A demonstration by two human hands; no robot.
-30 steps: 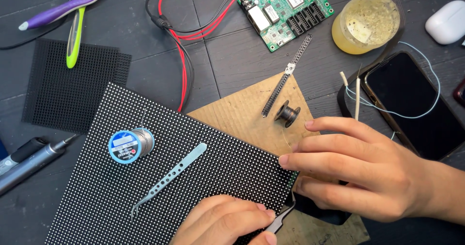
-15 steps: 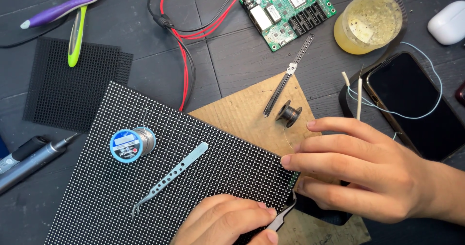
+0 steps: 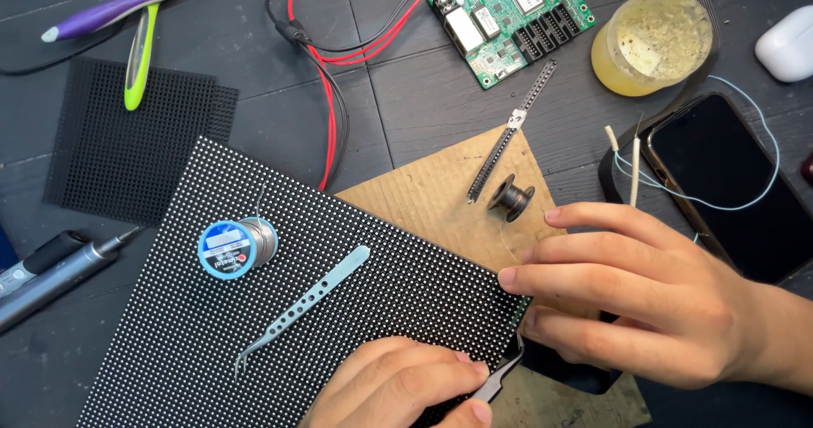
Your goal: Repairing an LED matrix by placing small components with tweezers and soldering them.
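A large black dotted panel (image 3: 279, 309) lies tilted across the dark table. My left hand (image 3: 402, 387) rests on its lower edge, fingers closed on dark tweezers (image 3: 501, 375) whose tip points at the panel's right corner. My right hand (image 3: 644, 297) lies flat beside that corner, fingers spread, fingertips touching the panel's edge over a brown cardboard sheet (image 3: 440, 187). A blue solder spool (image 3: 235, 246) and light metal tweezers (image 3: 305, 309) lie loose on the panel.
A smaller black grid panel (image 3: 127, 144) lies upper left. Soldering iron (image 3: 51, 267) at left edge. Green circuit board (image 3: 512, 17) with red and black wires (image 3: 326, 98), a yellow jar (image 3: 656, 38), a phone (image 3: 732, 182), a small black spool (image 3: 512, 198), a pin strip (image 3: 512, 132).
Both hands hold nearly the same place; my right hand's fingers have crept slightly towards the panel's corner. Nothing else has moved.
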